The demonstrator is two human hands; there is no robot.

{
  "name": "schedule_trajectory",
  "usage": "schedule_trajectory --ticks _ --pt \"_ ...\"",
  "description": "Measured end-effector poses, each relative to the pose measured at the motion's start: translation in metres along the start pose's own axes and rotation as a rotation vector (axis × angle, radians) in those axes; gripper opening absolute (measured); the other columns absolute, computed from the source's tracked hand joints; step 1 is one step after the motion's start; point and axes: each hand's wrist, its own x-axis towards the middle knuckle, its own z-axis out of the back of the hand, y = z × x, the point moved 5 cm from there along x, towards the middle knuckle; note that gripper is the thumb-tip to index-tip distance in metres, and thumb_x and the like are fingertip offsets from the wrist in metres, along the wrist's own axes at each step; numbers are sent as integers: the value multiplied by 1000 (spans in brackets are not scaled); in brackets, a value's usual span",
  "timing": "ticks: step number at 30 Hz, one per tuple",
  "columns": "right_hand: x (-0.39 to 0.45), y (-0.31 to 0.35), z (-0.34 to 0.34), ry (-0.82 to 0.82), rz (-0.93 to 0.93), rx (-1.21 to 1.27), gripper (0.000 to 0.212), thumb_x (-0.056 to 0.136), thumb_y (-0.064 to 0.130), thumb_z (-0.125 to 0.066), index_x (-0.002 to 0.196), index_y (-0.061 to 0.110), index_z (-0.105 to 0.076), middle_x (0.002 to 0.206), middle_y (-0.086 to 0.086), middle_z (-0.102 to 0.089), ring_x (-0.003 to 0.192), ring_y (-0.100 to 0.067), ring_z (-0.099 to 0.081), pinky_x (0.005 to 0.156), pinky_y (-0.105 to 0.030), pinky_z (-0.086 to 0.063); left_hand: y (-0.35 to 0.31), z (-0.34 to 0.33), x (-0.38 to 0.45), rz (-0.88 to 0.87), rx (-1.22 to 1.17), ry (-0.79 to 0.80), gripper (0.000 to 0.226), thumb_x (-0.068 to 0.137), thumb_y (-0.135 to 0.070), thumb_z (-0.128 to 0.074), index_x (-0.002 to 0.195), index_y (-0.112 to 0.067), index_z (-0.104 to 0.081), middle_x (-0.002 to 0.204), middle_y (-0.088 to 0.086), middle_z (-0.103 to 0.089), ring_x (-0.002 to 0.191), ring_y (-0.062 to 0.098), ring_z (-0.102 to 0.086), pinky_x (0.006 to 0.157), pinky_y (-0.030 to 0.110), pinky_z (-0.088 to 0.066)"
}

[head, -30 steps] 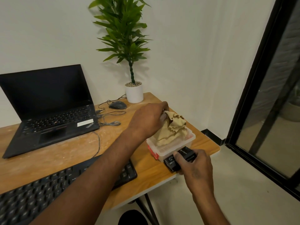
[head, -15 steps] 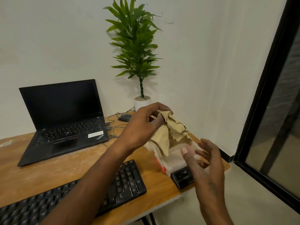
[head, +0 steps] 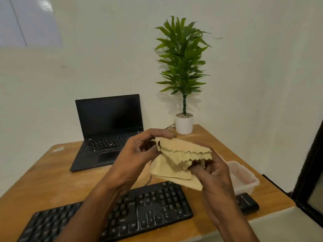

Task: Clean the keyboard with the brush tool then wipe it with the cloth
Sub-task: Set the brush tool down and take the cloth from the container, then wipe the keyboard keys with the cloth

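Cloth [head: 181, 159], beige with zigzag edges, was held up in the air above the desk [head: 52, 180], folded loosely, over the far edge of the black keyboard [head: 148, 212]. Left hand [head: 139, 154] pinched its upper left corner; right hand [head: 215, 173] gripped the lower right edge, fingers curled into the fabric. Keyboard lay along the desk's near edge. Clear plastic container [head: 243, 179] sat right of the hands, a small black case [head: 248, 203] just in front of it. Open laptop [head: 108, 130] and potted plant [head: 183, 72] stood further back.
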Motion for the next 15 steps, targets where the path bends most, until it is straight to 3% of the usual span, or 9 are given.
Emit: schedule_trajectory --ticks 3,6,8,10,13,15 --pt "3 -8 -13 26 -46 42 46 75 -25 -58 87 13 -80 101 -9 -76 91 -24 -74 58 -34 -61 -4 23 -21 -16 55 31 18 92 -10 -69 95 -21 -83 117 6 -71 111 19 -68 85 32 -59" --pt "4 -19 -30 43 -105 87 44 75 -27 -54 72 10 -77 94 -11 -75 87 -29 -74 57 -36 -61 -4 47 -43 22 112 -13 23 103 -14 -62 95 -19 -83 125 3 -67 121 21 -64 87 30 -57" --pt "2 -25 -43 72 -150 134 30 79 -16 -56 75 7 -76 99 -15 -74 90 -30 -72 59 -34 -60 -4 58 -57 59 88 -60 30 99 -20 -54 97 -18 -84 127 -1 -67 122 19 -64 87 28 -55" --pt "-2 -35 -55 99 -235 206 19 85 1 -55 85 1 -74 109 -23 -70 100 -37 -70 70 -39 -60 -8 66 -72 36 179 -131 27 101 -35 -62 98 -22 -85 125 -8 -68 120 16 -65 86 28 -56" --pt "-12 -48 -71 119 -361 334 35 90 29 -59 100 -3 -70 121 -28 -64 116 -44 -62 93 -55 -53 -10 76 -90 -2 296 -274 11 89 -29 -80 96 -25 -87 119 -14 -70 115 9 -67 81 22 -58" --pt "-18 -50 -88 144 -386 316 44 86 43 -72 105 3 -71 123 -22 -67 115 -40 -65 90 -52 -55 -7 82 -102 -20 305 -345 18 84 -19 -80 101 -23 -86 118 -16 -71 116 9 -67 80 21 -60"
